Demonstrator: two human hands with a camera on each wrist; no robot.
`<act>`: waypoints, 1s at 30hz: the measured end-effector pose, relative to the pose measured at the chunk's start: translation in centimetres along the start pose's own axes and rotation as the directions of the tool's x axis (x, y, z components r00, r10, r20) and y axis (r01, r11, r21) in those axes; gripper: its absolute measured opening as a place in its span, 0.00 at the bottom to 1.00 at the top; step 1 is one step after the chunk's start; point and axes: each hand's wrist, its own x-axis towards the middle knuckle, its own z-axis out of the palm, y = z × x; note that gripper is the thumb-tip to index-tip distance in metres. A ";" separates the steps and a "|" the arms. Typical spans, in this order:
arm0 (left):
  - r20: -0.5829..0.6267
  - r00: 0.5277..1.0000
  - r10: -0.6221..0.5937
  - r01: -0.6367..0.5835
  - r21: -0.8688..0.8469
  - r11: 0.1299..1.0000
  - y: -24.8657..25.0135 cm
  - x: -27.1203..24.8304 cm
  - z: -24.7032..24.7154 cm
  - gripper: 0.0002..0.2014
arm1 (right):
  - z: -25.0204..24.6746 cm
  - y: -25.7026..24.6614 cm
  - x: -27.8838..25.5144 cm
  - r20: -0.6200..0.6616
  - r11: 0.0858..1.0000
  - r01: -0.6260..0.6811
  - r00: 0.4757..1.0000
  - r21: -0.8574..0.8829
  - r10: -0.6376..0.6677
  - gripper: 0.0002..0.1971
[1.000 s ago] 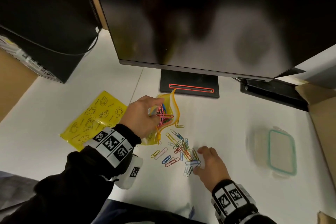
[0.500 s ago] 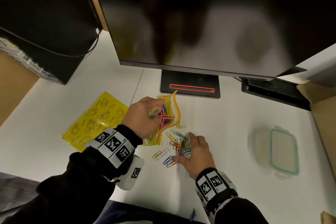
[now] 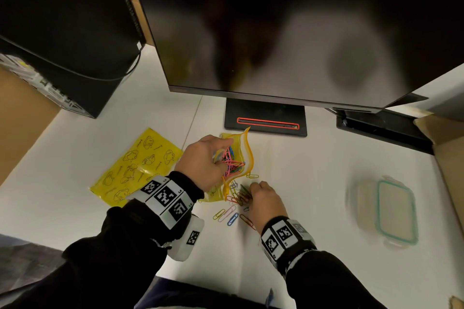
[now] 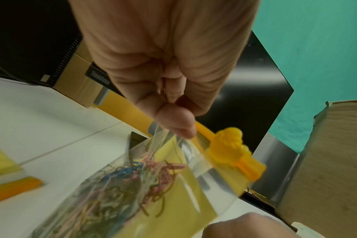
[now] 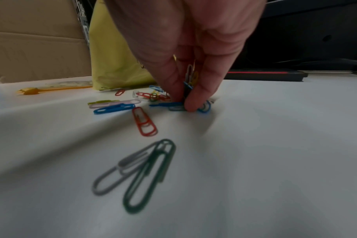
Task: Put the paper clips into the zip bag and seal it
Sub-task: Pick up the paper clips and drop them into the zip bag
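Note:
My left hand [image 3: 203,160] pinches the near lip of a clear and yellow zip bag [image 3: 244,155], holding its mouth wide; the wrist view shows thumb and fingers [image 4: 173,119] on the clear film beside the orange slider [image 4: 230,149]. Several coloured paper clips [image 3: 232,162] lie inside the bag. My right hand [image 3: 263,198] is down on the white desk just below the bag, its fingertips [image 5: 192,99] pinching a bunch of paper clips [image 5: 190,77]. More loose clips [image 3: 231,216] lie on the desk to its left, and a red one [image 5: 145,122] and a green one [image 5: 149,175] behind the fingers.
A second yellow printed bag [image 3: 135,168] lies flat to the left. The monitor [image 3: 276,32] overhangs the desk, its stand base [image 3: 266,118] just beyond the bag. A lidded plastic container [image 3: 386,211] sits at the right, cardboard [image 3: 449,153] at the far right, a black computer case [image 3: 62,32] back left.
My right hand has slid left and up across the desk, raking the scattered clips together toward the bag mouth, and now pinches a bunch. The left hand has kept the bag held wide.

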 end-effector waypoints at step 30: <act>0.034 0.999 0.042 -0.045 0.076 0.996 0.2 -0.1 0.6 0.28 | -9.9 -4.4 1.9 0.006 0.633 -0.105 0.988 0.767 0.157 0.07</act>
